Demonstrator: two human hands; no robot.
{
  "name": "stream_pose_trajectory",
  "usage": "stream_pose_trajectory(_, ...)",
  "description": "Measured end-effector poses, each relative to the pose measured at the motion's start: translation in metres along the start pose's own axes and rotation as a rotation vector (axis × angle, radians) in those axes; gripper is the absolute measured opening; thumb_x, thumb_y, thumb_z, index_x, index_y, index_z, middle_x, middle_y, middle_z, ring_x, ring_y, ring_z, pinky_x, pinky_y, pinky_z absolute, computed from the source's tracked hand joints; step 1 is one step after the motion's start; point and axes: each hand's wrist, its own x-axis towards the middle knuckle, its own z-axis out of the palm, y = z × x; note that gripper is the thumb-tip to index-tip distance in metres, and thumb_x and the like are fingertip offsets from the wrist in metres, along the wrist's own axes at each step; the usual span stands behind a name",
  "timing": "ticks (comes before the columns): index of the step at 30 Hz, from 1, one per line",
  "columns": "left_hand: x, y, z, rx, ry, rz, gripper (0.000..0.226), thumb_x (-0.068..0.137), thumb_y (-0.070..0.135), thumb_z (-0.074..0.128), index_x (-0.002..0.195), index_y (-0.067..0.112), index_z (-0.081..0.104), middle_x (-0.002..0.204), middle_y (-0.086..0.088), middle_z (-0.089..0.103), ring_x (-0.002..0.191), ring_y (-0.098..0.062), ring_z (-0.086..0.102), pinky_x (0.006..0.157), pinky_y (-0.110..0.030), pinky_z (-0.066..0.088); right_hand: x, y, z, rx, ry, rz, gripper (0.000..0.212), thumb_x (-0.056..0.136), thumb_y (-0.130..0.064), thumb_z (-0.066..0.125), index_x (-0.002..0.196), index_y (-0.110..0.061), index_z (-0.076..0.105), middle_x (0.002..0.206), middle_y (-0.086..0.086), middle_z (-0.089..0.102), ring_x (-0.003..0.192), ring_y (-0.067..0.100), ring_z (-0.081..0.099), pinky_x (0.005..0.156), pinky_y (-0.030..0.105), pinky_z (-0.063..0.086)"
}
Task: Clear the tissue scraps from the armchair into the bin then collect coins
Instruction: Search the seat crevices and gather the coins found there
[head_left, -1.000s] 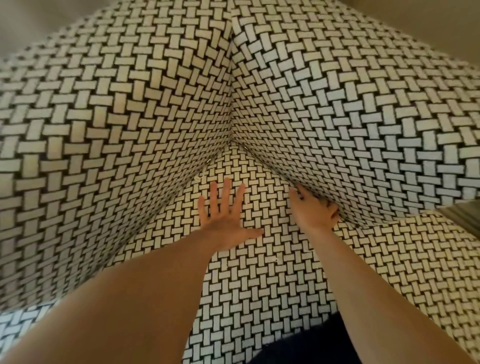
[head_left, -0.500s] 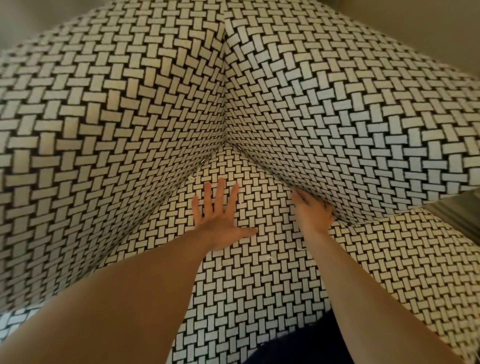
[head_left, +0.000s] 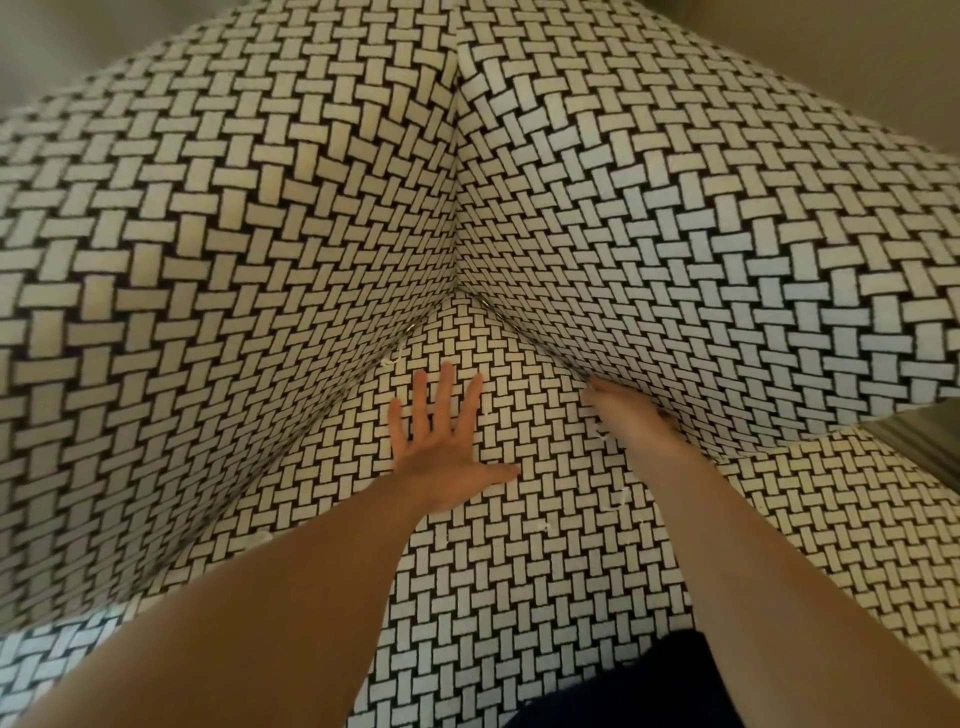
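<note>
The armchair seat (head_left: 519, 597) is covered in a black-and-white woven pattern. My left hand (head_left: 447, 457) lies flat on the seat with its fingers spread and holds nothing. My right hand (head_left: 628, 415) is at the crease where the seat meets the right side panel (head_left: 701, 312). Its fingertips are tucked into the crease and hidden. A tiny white tissue scrap (head_left: 388, 361) lies in the left crease beyond my left fingers. Further scraps (head_left: 621, 497) lie on the seat beside my right wrist, one (head_left: 545, 526) between my forearms. No coins or bin are in view.
The chair's left panel (head_left: 208, 338) and right panel meet in a corner straight ahead and wall in the seat. A strip of floor (head_left: 919, 441) shows past the right panel's front end. Dark clothing (head_left: 623, 686) is at the bottom edge.
Both hands stay almost where they were. My right fingertips remain pressed into the right crease, and my left hand stays flat on the seat.
</note>
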Motion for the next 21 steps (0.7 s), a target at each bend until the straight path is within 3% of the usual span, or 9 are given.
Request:
stream_pose_trajectory(5, -0.001, 0.000, -0.001, -0.005, -0.010, 0.003, 0.108, 0.075, 0.079, 0.041, 0.133, 0.036, -0.039, 0.130, 0.004, -0.057, 0.122, -0.025, -0.051, 0.098, -0.049, -0.032, -0.002, 0.025, -0.005, 0.231, -0.056, -0.021, 0.042, 0.060, -0.069, 0.057, 0.098, -0.052, 0.065, 0.144, -0.004, 0.043, 0.137, 0.024, 0.027, 0.113, 0.048, 0.024)
stream_pose_trajectory(8, -0.001, -0.001, -0.001, -0.013, -0.009, 0.007, 0.108, 0.075, 0.079, 0.041, 0.133, 0.036, -0.040, 0.129, 0.004, -0.058, 0.121, -0.025, -0.052, 0.099, -0.049, -0.032, 0.015, 0.051, -0.003, 0.247, -0.014, -0.083, 0.046, 0.057, -0.080, 0.053, 0.100, -0.065, 0.058, 0.149, -0.006, 0.036, 0.141, 0.023, 0.021, 0.114, 0.052, 0.018)
stream_pose_trajectory(10, -0.001, -0.001, -0.001, -0.013, -0.011, 0.010, 0.108, 0.075, 0.079, 0.041, 0.133, 0.036, -0.040, 0.128, 0.005, -0.058, 0.121, -0.024, -0.052, 0.098, -0.049, -0.032, 0.010, 0.047, 0.000, 0.268, 0.017, -0.103, 0.047, 0.059, -0.078, 0.053, 0.104, -0.064, 0.057, 0.147, -0.006, 0.039, 0.141, 0.022, 0.023, 0.113, 0.053, 0.019)
stream_pose_trajectory(14, -0.001, -0.001, -0.001, -0.021, -0.015, 0.013, 0.108, 0.075, 0.078, 0.042, 0.133, 0.037, -0.040, 0.129, 0.005, -0.058, 0.120, -0.024, -0.052, 0.099, -0.049, -0.031, -0.013, 0.027, -0.001, 0.345, 0.047, -0.143, 0.033, 0.063, -0.070, 0.048, 0.091, -0.062, 0.062, 0.134, -0.013, 0.053, 0.134, 0.019, 0.035, 0.112, 0.049, 0.027)
stream_pose_trajectory(16, 0.000, -0.001, -0.001, -0.026, -0.018, 0.017, 0.108, 0.075, 0.079, 0.042, 0.133, 0.037, -0.040, 0.130, 0.004, -0.058, 0.121, -0.024, -0.052, 0.101, -0.050, -0.031, -0.024, 0.022, -0.001, 0.380, 0.063, -0.181, 0.032, 0.073, -0.062, 0.049, 0.100, -0.054, 0.065, 0.129, -0.013, 0.057, 0.129, 0.016, 0.042, 0.111, 0.046, 0.032)
stream_pose_trajectory(18, 0.000, -0.002, 0.000, -0.025, -0.015, 0.019, 0.109, 0.074, 0.079, 0.041, 0.133, 0.037, -0.040, 0.129, 0.005, -0.058, 0.121, -0.024, -0.052, 0.101, -0.050, -0.031, -0.029, 0.019, -0.001, 0.424, 0.054, -0.214, 0.028, 0.090, -0.042, 0.051, 0.114, -0.035, 0.066, 0.127, -0.008, 0.060, 0.120, 0.012, 0.052, 0.106, 0.039, 0.041)
stream_pose_trajectory(21, 0.001, -0.002, 0.001, -0.023, -0.012, 0.017, 0.109, 0.074, 0.080, 0.041, 0.132, 0.037, -0.041, 0.129, 0.005, -0.058, 0.120, -0.024, -0.053, 0.100, -0.050, -0.031, -0.033, 0.020, -0.005, 0.415, 0.043, -0.264, 0.026, 0.095, -0.029, 0.053, 0.117, -0.021, 0.066, 0.121, -0.004, 0.064, 0.111, 0.009, 0.058, 0.100, 0.030, 0.046)
